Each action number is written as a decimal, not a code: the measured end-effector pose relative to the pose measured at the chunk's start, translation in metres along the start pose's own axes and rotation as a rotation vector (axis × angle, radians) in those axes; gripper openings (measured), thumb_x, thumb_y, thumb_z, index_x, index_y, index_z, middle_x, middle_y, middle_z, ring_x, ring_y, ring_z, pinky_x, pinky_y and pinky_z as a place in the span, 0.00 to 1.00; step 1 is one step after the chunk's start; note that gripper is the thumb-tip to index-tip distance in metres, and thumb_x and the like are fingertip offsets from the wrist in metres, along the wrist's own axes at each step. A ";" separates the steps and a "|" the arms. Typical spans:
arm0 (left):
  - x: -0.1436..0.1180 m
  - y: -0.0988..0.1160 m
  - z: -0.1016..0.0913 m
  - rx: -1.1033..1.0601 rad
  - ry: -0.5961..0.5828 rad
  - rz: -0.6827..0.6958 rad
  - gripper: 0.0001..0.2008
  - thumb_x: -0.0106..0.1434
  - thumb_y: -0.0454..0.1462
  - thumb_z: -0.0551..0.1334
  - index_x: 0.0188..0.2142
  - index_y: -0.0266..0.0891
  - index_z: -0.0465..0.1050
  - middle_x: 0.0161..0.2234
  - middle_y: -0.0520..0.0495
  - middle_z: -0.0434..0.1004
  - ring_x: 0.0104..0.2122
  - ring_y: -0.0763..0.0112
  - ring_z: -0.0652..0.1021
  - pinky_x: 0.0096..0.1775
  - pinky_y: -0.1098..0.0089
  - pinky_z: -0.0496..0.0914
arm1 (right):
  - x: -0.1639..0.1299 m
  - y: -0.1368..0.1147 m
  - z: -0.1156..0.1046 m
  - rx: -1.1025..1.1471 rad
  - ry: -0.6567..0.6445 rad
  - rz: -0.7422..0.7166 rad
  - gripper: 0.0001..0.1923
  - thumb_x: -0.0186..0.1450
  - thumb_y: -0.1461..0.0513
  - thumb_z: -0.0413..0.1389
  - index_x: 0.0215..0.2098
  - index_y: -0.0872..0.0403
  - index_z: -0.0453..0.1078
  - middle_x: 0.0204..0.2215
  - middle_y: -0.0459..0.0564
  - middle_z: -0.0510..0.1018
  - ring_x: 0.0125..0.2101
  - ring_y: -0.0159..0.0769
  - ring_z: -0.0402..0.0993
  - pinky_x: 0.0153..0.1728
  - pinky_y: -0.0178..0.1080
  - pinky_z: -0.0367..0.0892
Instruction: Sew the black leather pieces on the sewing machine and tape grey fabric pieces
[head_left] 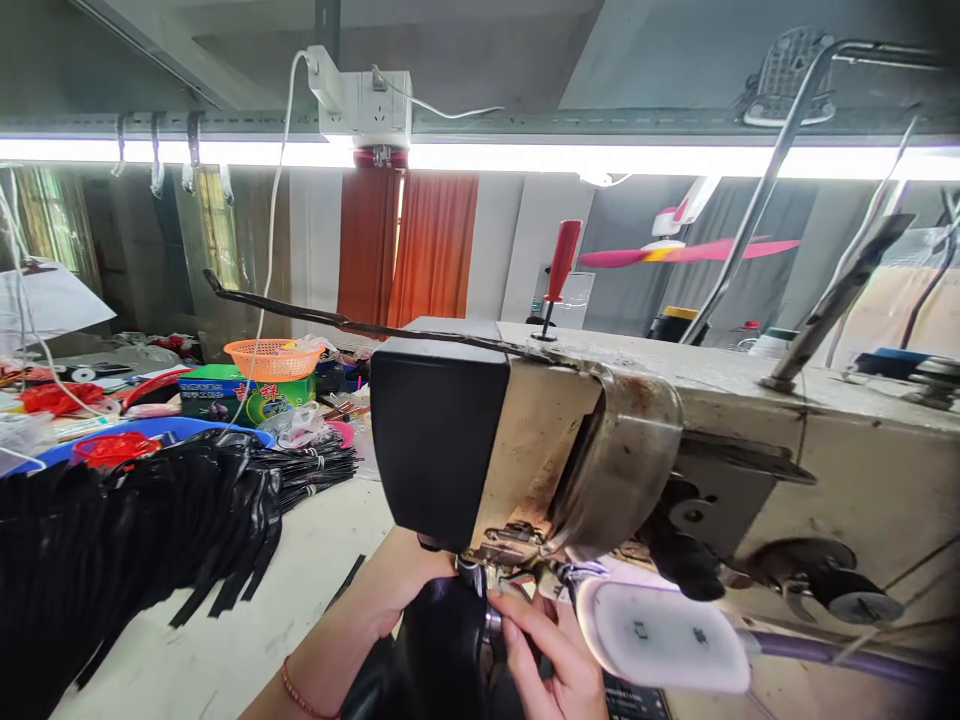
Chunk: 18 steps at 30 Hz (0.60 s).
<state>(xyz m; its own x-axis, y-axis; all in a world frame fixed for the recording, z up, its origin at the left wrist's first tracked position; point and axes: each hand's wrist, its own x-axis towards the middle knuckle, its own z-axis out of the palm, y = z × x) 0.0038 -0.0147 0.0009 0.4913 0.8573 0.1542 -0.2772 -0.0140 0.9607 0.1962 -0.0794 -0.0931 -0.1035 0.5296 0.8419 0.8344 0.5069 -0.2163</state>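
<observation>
- Left: glossy black strips [142, 540], thin and flat-ended, heaped in long overlapping folds.
- Behind them, an orange plastic basket [274, 362] with a perforated rim sits on a printed green box [217, 393].
- The left hand [401, 580] lies against the black piece, its fingertips hidden; I cannot tell whether it pinches.
- The black piece [442, 640], smooth, softly shiny and curved, is between the hands, under the machine's head.
- The right hand [551, 645] has bent fingers close together at the piece's right side; its grip is unclear.
- The sewing machine [540, 440] is cream metal, stained and scuffed, with a matte black end cover.
- Surface: a pale, marked tabletop [315, 560].
- Room: orange-red curtains [431, 245], then a pink-bladed fan [667, 250].
</observation>
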 end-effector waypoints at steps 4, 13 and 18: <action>0.002 -0.006 0.000 -0.014 0.040 0.040 0.24 0.49 0.34 0.73 0.47 0.34 0.77 0.44 0.42 0.82 0.47 0.53 0.78 0.52 0.58 0.69 | -0.003 0.004 0.000 -0.017 -0.026 -0.037 0.14 0.65 0.62 0.56 0.48 0.50 0.78 0.41 0.54 0.83 0.42 0.44 0.81 0.42 0.41 0.78; 0.008 -0.005 -0.003 0.149 0.181 0.091 0.25 0.51 0.39 0.71 0.49 0.35 0.73 0.50 0.40 0.78 0.53 0.53 0.74 0.56 0.58 0.67 | -0.003 0.005 0.001 -0.043 -0.029 -0.073 0.14 0.65 0.63 0.56 0.48 0.51 0.77 0.40 0.54 0.83 0.41 0.44 0.81 0.41 0.43 0.78; -0.028 -0.048 0.000 0.733 0.681 0.557 0.20 0.61 0.41 0.63 0.52 0.38 0.67 0.48 0.37 0.75 0.50 0.52 0.75 0.51 0.53 0.69 | 0.000 0.004 0.001 -0.041 -0.016 -0.058 0.13 0.66 0.62 0.55 0.47 0.50 0.77 0.41 0.54 0.83 0.42 0.44 0.81 0.41 0.42 0.78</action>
<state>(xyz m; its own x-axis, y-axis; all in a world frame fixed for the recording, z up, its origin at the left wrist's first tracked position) 0.0033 -0.0385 -0.0490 -0.1600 0.7356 0.6582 0.3420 -0.5842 0.7360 0.1994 -0.0766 -0.0947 -0.1607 0.5116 0.8441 0.8482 0.5089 -0.1470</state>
